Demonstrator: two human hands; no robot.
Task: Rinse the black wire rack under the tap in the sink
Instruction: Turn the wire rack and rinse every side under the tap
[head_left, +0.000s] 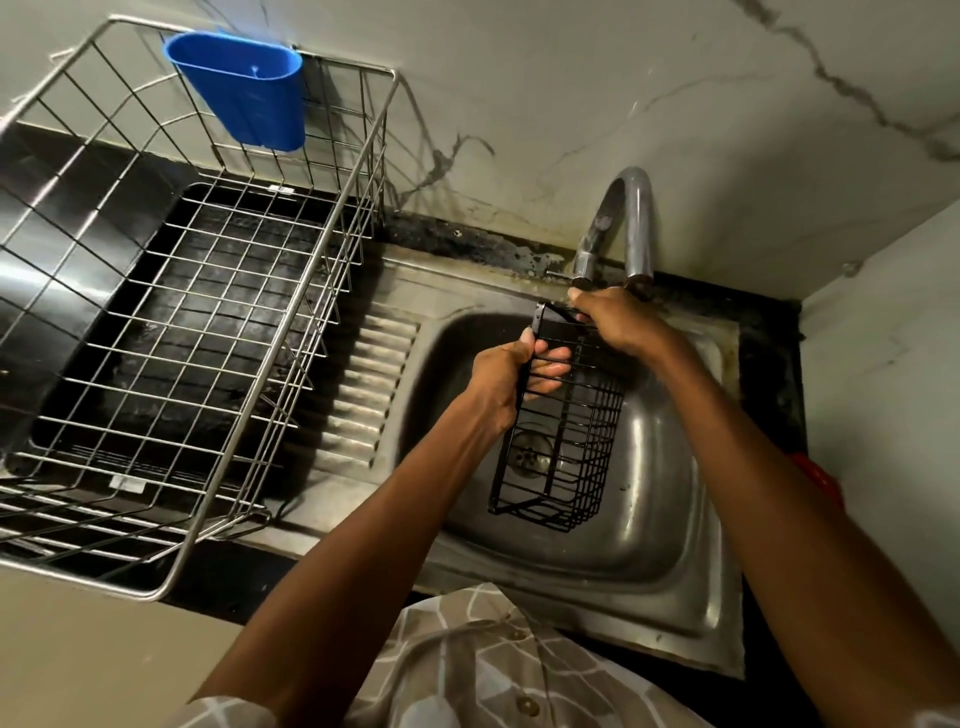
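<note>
Black wire rack (563, 431) is held over the basin of the stainless sink (649, 545), tilted, with its far end raised toward the tap (621, 228) and its near end hanging low above the drain (530, 457). Left hand (506, 376) grips the rack's left edge near the upper end; its fingers (550, 364) are curled round the frame, thumb on the outside. Right hand (618, 319) holds the rack's top corner just beyond the left grip, directly beneath the tap spout; its fingers are curled, but how they sit on the wire is hidden by the back of the hand. Both grips are closed on the rack, set close together at the same end, leaving the lower mesh unsupported below them. Whether water is running cannot be told. To the left of the left grip lies the ribbed draining board (363, 384) of the sink, and further left stands a large steel wire dish basket (182, 322) on the dark table (218, 587). A blue plastic holder (244, 91) hangs on the basket's far rim, well apart from both hands. Behind the tap rises a marble-patterned wall (571, 104). A small red object (818, 475) shows to the right of the right forearm, partly hidden. Below the arms, a patterned shirt (493, 670) with buttons is visible.
</note>
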